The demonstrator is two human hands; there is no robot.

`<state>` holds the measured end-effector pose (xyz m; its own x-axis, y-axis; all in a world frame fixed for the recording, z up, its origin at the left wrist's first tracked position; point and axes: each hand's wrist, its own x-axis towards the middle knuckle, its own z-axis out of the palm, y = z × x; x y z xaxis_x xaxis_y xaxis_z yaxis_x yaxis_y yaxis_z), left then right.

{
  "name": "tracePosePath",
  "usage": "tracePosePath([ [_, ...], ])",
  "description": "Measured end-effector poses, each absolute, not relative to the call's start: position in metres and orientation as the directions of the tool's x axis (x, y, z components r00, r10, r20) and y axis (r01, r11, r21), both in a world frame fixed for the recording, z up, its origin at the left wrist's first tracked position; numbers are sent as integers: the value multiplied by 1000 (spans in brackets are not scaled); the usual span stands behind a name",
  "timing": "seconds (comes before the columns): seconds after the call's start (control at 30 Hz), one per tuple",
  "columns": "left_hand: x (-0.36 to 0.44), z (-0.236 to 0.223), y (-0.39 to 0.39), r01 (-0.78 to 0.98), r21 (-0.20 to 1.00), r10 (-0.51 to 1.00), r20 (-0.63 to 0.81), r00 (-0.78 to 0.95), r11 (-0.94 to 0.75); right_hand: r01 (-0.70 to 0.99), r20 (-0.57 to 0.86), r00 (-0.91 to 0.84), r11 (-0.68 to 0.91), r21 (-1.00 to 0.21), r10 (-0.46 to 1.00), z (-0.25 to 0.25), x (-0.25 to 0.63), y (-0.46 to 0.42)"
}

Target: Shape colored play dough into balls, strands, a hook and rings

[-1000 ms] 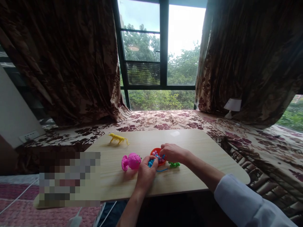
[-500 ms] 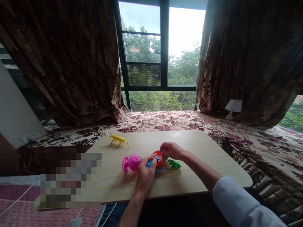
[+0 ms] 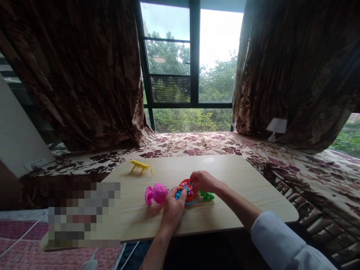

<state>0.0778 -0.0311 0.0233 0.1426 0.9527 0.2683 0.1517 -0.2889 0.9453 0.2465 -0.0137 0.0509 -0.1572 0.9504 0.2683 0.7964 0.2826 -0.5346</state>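
Note:
My left hand is closed round a lumpy blue piece, thumb on top, at the near left side of an orange bowl. Small pink and blue bits lie in the bowl. Over its far right rim, my right hand has its fingers pinched together, with a speck of blue at the tips. A thin blue strand curves across the table in front of the bowl. Left of my left hand lies a bumpy pink fish-like figure. Beneath my right wrist sits a knobbly green figure.
A yellow four-legged toy animal stands at the back left of the pale wooden table. Blurred-out squares hide the table's left end. Beyond are a patterned cloth ledge, a small white lamp, dark curtains and a window.
My right hand has dipped slightly lower, closer to the bowl's rim. My left hand keeps its hold on the blue piece with almost no movement.

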Motion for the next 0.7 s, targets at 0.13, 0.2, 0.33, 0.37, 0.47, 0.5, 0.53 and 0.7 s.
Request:
tracePosePath([
  [0.13,75,20,-29,34,970,967,238,95,-242,701,252,-89,240,-672,964,49,248,-7],
  [0.2,73,18,-29,-75,975,975,212,64,-207,650,257,-85,249,-718,963,51,244,-7],
  [0.33,71,17,-28,-230,959,981,185,55,-168,525,343,-80,332,-784,936,56,231,-9],
  [0.37,71,17,-28,-221,961,980,185,68,-166,500,358,-73,345,-795,931,57,228,-9],
  [0.47,71,17,-27,-155,972,974,193,118,-174,439,324,-68,320,-839,944,59,221,-11],
  [0.5,71,17,-27,-137,975,972,194,130,-176,418,304,-72,305,-856,950,60,220,-11],
  [0.53,71,17,-27,-122,977,972,193,136,-177,401,290,-77,296,-867,954,59,219,-12],
  [0.7,71,14,-25,-67,979,973,201,115,-194,405,285,-49,280,-871,957,56,220,-12],
])
